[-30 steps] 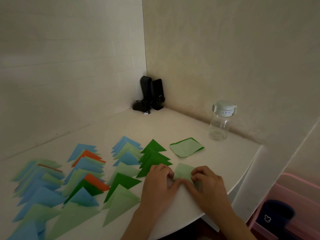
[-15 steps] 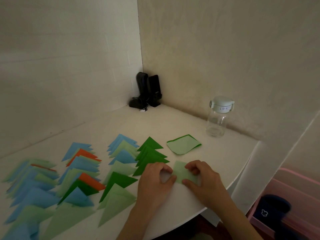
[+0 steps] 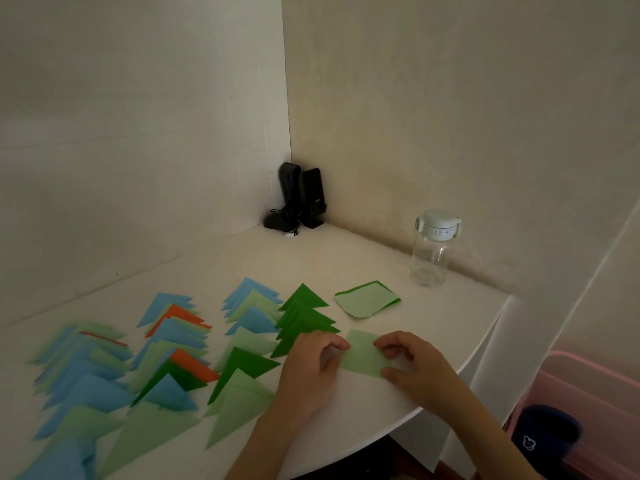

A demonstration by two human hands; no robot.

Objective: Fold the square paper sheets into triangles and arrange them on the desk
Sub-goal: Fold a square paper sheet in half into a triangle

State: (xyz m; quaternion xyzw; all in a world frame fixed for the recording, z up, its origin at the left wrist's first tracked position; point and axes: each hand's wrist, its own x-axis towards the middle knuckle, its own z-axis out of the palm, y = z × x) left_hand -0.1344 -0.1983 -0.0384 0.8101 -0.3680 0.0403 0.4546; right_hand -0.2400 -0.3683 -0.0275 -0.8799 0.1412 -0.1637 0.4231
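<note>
A light green paper sheet [image 3: 363, 355] lies on the white desk [image 3: 311, 258] near its front edge. My left hand [image 3: 308, 368] pinches its left edge and my right hand [image 3: 415, 368] pinches its right edge, fingertips on the paper. Behind it sits a small stack of unfolded green sheets [image 3: 367, 299]. To the left, folded triangles in blue, light green, dark green and orange lie in several overlapping rows [image 3: 166, 358], the nearest a dark green column [image 3: 304, 317].
A clear bottle with a white lid [image 3: 433, 251] stands at the back right. Black speakers [image 3: 298, 199] fill the wall corner. The desk edge curves just right of my right hand. A pink bin [image 3: 588, 410] stands on the floor beyond it.
My hands have spread apart along the light green sheet, showing more of it between them. The view has shifted slightly.
</note>
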